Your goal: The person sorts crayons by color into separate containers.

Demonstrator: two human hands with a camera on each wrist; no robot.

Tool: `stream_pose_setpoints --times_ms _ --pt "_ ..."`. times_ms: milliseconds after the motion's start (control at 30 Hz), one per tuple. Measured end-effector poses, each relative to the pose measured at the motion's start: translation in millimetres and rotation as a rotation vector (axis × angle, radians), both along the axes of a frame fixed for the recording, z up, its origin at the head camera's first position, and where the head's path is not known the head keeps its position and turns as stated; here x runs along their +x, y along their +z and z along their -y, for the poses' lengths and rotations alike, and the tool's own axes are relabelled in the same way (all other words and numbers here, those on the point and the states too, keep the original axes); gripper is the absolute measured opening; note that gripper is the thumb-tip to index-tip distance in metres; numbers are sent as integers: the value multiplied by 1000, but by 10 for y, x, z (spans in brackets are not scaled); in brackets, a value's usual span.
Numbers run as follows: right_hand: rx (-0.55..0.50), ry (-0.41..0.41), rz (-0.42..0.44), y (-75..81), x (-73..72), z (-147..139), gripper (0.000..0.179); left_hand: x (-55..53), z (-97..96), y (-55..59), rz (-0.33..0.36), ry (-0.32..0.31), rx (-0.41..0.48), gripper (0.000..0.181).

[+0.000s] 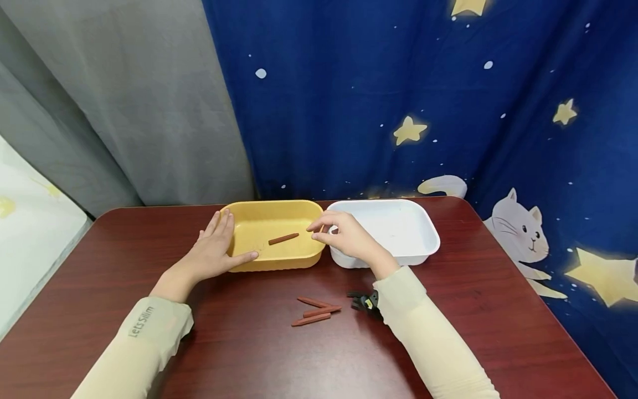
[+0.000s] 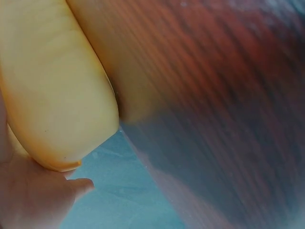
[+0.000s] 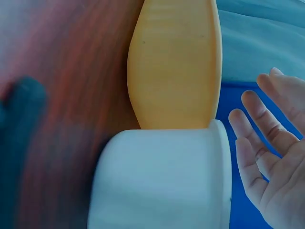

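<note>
My left hand [image 1: 211, 250] rests on the left end of the yellow tub [image 1: 279, 264], fingers straight across its rim and thumb along the front edge. Inside that tub lies a reddish-brown, crayon-like stick [image 1: 283, 239] with a tapered end. My right hand [image 1: 346, 235] hovers where the yellow tub meets the white tub [image 1: 399, 260], thumb and forefinger apart over the yellow tub's right rim. In the right wrist view, its fingers are spread and loosely bent, with nothing seen held. Three similar sticks [image 1: 311, 320] lie in a loose pile on the table in front.
A small black object [image 1: 368, 302] with a yellow and white patch lies by the right cuff, partly covered by it. Both tubs stand near the back edge of the dark red wooden table [image 1: 239, 343]. Grey and blue curtains [image 1: 339, 111] hang behind.
</note>
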State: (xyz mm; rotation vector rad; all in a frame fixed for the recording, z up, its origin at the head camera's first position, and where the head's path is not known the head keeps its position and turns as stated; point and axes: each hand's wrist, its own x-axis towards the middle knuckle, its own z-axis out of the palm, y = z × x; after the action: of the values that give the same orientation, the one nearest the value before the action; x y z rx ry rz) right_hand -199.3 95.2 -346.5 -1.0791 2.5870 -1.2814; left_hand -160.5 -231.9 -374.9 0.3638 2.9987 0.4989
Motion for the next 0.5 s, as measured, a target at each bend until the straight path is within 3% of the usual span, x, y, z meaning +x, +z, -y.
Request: stream_pose_setpoints --times_ms 267,500 --pt "-42 -35 47 -3 303 -137 16 -20 4 13 1 3 7 120" --pt "-25 44 109 -26 508 -229 19 -11 18 20 9 -3 -9 120"
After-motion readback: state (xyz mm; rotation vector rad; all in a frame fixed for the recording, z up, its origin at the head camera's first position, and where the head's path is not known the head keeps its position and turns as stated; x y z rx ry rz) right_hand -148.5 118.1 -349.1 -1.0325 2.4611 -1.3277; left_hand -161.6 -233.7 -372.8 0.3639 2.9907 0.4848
